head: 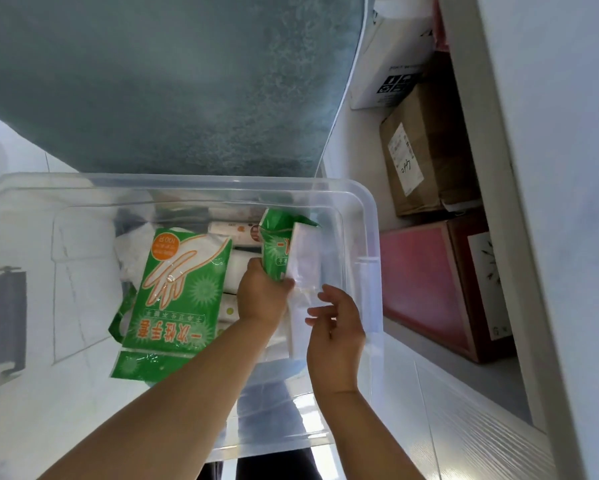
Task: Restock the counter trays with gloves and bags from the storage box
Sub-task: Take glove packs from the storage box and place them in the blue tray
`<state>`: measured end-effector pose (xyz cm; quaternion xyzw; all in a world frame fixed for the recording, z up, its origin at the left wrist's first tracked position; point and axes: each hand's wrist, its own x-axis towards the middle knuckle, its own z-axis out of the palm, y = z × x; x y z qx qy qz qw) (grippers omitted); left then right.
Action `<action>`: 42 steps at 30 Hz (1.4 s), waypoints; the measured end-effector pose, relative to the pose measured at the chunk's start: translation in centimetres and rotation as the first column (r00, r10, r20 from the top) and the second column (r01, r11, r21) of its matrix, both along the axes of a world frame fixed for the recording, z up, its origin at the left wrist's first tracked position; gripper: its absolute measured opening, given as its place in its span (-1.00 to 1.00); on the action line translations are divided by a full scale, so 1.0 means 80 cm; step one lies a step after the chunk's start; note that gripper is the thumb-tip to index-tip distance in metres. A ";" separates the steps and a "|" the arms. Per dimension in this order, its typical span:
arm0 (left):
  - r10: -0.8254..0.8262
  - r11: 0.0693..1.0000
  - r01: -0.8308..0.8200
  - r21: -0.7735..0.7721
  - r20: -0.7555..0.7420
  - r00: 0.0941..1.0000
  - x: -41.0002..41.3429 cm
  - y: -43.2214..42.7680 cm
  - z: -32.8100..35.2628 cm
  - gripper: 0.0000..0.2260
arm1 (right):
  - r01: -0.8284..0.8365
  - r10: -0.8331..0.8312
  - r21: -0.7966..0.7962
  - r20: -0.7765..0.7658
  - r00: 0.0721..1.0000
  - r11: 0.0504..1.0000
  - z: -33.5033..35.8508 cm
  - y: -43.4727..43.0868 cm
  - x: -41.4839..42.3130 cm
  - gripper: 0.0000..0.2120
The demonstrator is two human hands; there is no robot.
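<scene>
A clear plastic storage box (367, 216) fills the middle of the head view. Inside it, at the left, lies a green glove packet (177, 292) printed with a hand outline. My left hand (261, 296) grips a second, opened green glove packet (277, 247) held upright near the box's right side. A wad of clear plastic gloves (303, 268) sticks out of that packet. My right hand (336, 327) is just to its right, fingers loosely curled, fingertips at the lower edge of the clear gloves. White rolls (235, 233) lie under the packets.
A grey-green speckled surface (170, 81) lies beyond the box. On the right, a shelf holds a white carton (391, 64), a brown cardboard parcel (426, 147) and a pink box (426, 289). A white panel (550, 202) edges the shelf.
</scene>
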<state>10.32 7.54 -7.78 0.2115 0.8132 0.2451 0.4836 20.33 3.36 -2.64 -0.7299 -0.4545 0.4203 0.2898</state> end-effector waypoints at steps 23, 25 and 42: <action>-0.368 0.924 0.245 0.295 0.505 0.780 -0.125 -0.111 0.324 -0.40 | 0.068 -0.193 -0.249 -0.524 0.830 0.966 0.258 -0.075 -0.036 -0.76; -0.445 0.890 0.314 0.330 0.484 0.753 -0.117 -0.132 0.342 -0.41 | 0.146 -0.239 -0.213 -0.523 0.818 0.966 0.280 -0.106 -0.030 -0.77; -0.920 0.386 0.722 0.574 0.296 0.257 0.143 -0.233 0.498 -0.49 | 0.700 -0.574 0.043 -0.536 0.618 0.713 0.455 -0.336 0.180 -0.72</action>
